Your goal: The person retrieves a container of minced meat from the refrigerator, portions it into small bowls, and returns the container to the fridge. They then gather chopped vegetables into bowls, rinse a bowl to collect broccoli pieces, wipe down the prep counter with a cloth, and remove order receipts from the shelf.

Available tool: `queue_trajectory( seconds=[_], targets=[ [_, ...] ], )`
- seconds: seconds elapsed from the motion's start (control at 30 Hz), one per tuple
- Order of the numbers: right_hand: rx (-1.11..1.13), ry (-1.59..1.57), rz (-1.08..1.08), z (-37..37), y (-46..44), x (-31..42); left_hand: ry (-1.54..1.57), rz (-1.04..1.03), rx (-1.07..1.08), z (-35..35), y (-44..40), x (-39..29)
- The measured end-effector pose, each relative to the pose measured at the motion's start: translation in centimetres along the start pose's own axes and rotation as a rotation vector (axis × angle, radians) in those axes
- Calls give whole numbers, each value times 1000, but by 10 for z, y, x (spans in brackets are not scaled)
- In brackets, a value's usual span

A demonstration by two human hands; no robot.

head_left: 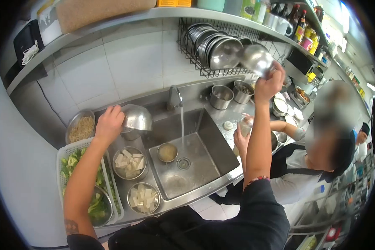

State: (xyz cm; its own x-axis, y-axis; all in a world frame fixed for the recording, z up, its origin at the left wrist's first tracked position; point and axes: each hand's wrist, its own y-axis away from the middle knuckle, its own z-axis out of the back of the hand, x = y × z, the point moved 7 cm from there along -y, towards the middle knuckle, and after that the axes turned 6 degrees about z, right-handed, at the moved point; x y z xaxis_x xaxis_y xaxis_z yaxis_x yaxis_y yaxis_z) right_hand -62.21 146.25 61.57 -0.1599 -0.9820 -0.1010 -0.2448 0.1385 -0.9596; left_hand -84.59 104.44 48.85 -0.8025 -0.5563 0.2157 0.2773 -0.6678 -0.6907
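My left hand (109,122) grips the edge of a metal bowl (138,118), tilted with its rounded outside showing, left of the tap (175,98). Raised high, my right hand (271,83) is closed on another metal bowl (256,59) in front of the wire rack (187,58), which holds stacked metal bowls (226,53). Water runs from the tap into the sink (204,166). Inside the sink stands a small metal bowl (167,153) with pale, cloudy contents. Two bowls of white tofu-like blocks (131,162) (144,199) stand on the sink's left ledge.
At left are a white basket (62,166) of green vegetables and a bowl of pale strands (81,128). Two metal pots (221,96) (243,91) stand behind the sink. A co-worker (293,166) works close on the right, hands near my right arm. A shelf (154,16) runs overhead.
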Motion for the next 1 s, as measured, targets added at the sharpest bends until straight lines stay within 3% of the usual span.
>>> queue_trajectory(
  seconds=[0.07,0.13,0.2,0.27,0.3,0.33,0.37,0.4,0.5,0.53,0.57,0.63,0.67,0.73,0.8,0.87,0.93,1.0],
  targets=[
    [16,122,21,-19,-17,-34,-2,16,-7,6,3,2],
    [174,134,53,-59,-23,-63,-14,43,-13,11,4,8],
    [475,82,11,-106,-10,-94,-16,57,-6,14,9,12],
    [971,-13,-310,-149,24,-126,-45,87,-15,20,10,18],
    [932,-100,-61,-163,41,-137,-73,116,-20,25,13,24],
    [1021,27,-201,-172,47,-148,-69,106,-54,28,17,30],
    [805,41,36,-178,57,-167,-82,107,-77,32,19,40],
    [612,33,12,-167,58,-156,-81,163,-104,45,20,45],
    [153,-88,-186,-120,50,-54,-196,176,-106,85,38,69],
    [76,-195,-303,-102,47,14,-233,202,-85,99,47,79],
    [78,-283,-278,-104,67,46,-263,202,-75,114,56,86],
    [302,-521,-59,-96,92,171,-336,263,-122,142,83,106],
    [455,-668,-167,-100,122,218,-379,287,-190,161,91,116],
    [653,-1071,-55,-86,149,333,-386,321,-235,183,123,129],
    [1023,-1404,-171,-76,173,428,-361,726,-321,212,170,155],
    [1141,-1485,65,-62,175,507,-362,1141,-290,215,245,191],
    [1300,-1535,192,-64,184,571,502,1652,-552,206,316,182],
    [1345,-1511,247,-80,192,616,773,1778,-765,200,372,165]
  ],
)
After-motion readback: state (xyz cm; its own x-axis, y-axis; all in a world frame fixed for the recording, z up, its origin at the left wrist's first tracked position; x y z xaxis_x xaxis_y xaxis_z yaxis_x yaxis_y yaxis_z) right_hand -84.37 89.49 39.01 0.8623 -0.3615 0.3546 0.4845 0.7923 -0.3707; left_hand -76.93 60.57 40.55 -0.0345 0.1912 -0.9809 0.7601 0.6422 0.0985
